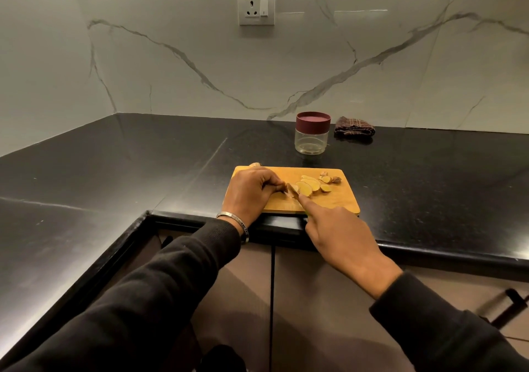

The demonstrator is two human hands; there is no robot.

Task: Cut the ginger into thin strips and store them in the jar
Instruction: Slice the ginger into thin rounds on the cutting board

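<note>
While pinching ginger, hands curled.

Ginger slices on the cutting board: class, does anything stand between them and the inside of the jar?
Yes. The jar stands beyond the cutting board with its maroon lid still on, closing the mouth. The bare counter between the ginger slices and jar holds nothing visible.

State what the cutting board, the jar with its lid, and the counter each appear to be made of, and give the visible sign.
Cutting board: probably wood or bamboo; warm tan, matte.
Jar: clear glass or plastic, undecidable; the counter shows through it.
Lid: likely plastic; opaque maroon, smooth.
Counter: polished black stone, perhaps granite; glossy reflections.
</note>
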